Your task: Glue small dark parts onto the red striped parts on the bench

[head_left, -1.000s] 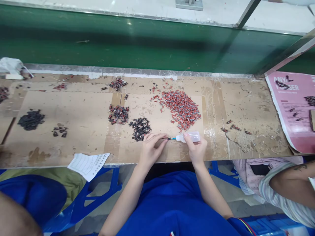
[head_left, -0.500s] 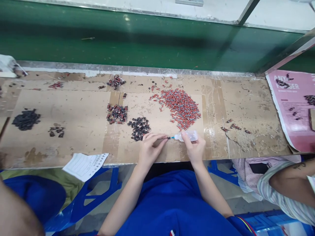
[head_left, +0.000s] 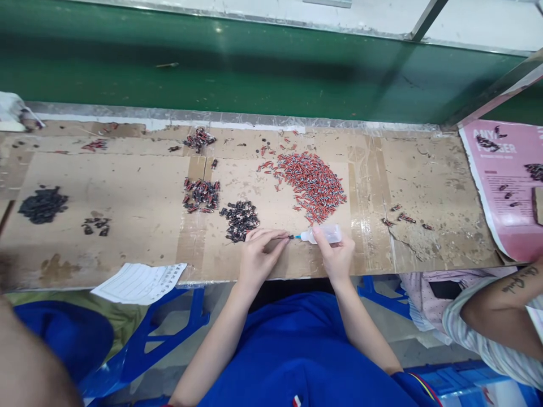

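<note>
My left hand (head_left: 263, 251) pinches a small black part (head_left: 291, 237) between thumb and fingertips, just above the cardboard. Gripped in my right hand (head_left: 337, 254) is a clear squeeze bottle (head_left: 324, 234), lying nearly level with its blue needle tip pointing left at the black part. Whether tip and part touch is too small to tell. Beside my left hand lies a heap of black parts with coppery bits (head_left: 240, 220). Beyond my right hand spreads a large pile of small red and silvery pieces (head_left: 314, 186).
A heap of joined red-and-black pieces (head_left: 202, 195) and a dark pile (head_left: 43, 204) lie to the left. A paper sheet (head_left: 139, 282) overhangs the front edge. Co-workers' arms show at both sides; a pink sheet (head_left: 494, 186) covers the right end.
Both my hands, the bottle and the black part stay nearly still. The paper sheet has shifted left, and the co-workers' arms at both sides have moved slightly.
</note>
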